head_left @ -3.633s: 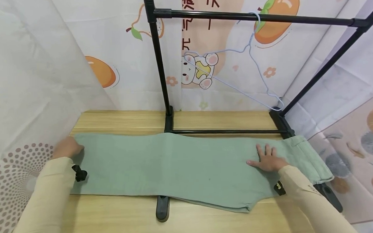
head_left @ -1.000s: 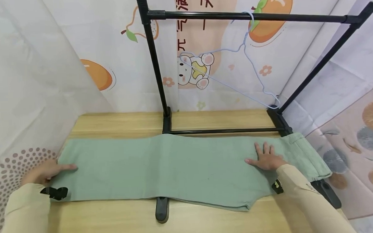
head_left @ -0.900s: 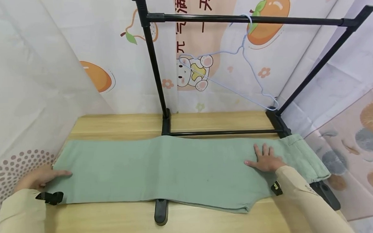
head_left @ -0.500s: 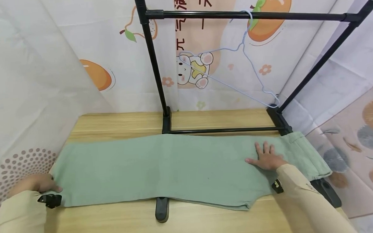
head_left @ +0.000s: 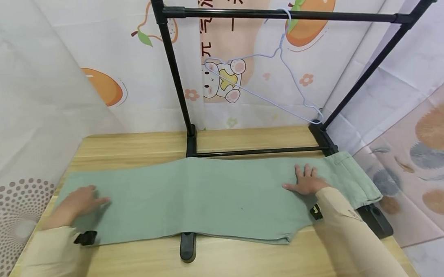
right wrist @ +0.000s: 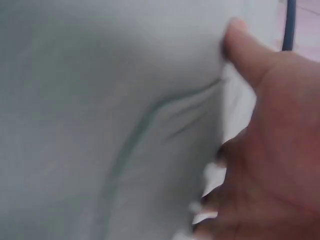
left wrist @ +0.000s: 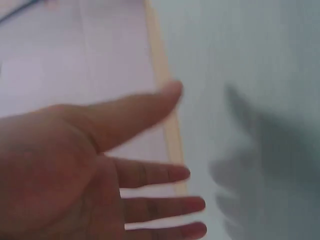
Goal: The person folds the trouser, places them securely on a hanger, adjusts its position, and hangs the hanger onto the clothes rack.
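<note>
A pair of pale green trousers [head_left: 231, 195], folded lengthwise, lies flat across the table with its waistband [head_left: 355, 178] at the right. My left hand [head_left: 81, 202] is over the leg end at the left. In the left wrist view its fingers [left wrist: 165, 206] are spread and straight, and its shadow falls on the cloth apart from it, so it hovers. Near the waistband my right hand [head_left: 307, 183] rests on the trousers, fingers spread and palm down. The right wrist view shows its thumb [right wrist: 245, 47] against the blurred cloth.
Behind the trousers stands a black garment rack [head_left: 172, 71], its feet partly under the cloth. A light blue wire hanger [head_left: 289, 67] hangs from the top bar. Printed white curtains [head_left: 140, 104] enclose the wooden table [head_left: 138, 263] at the back and sides.
My left hand slid toward the near left corner of the trousers, then lifted and moved right over the leg. That leg end now lies farther left. My right hand has stayed on the cloth.
</note>
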Available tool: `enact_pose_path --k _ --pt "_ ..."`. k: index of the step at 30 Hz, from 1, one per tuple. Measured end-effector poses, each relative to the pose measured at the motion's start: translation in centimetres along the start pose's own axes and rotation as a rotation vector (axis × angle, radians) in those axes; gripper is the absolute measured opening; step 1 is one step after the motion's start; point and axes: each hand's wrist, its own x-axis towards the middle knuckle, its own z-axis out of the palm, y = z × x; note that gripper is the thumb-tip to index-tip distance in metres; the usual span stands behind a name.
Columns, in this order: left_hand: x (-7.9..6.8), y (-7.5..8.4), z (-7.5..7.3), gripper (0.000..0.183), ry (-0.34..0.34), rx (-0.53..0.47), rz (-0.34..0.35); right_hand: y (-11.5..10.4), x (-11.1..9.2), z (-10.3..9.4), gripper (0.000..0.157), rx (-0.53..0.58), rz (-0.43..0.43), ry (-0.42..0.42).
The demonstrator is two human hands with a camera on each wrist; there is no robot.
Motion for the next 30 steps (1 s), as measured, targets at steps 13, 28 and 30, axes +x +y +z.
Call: enact_pose_path --k 13,28,30 --pt "4.7 11.3 2.0 0.110 -0.135 0.005 0.108 -15.3 1.5 0.3 0.097 -0.101 -0.336 -0.030" --pt "4.7 5.5 0.7 0.132 -0.163 -0.069 -0.109 -2.2 2.1 0.1 0.116 0.022 -0.047 -0.053" --pt "4.5 4.0 0.4 0.135 -0.167 -0.085 -0.147 0.2 2.0 -0.1 0.120 0.081 -0.005 -0.060"
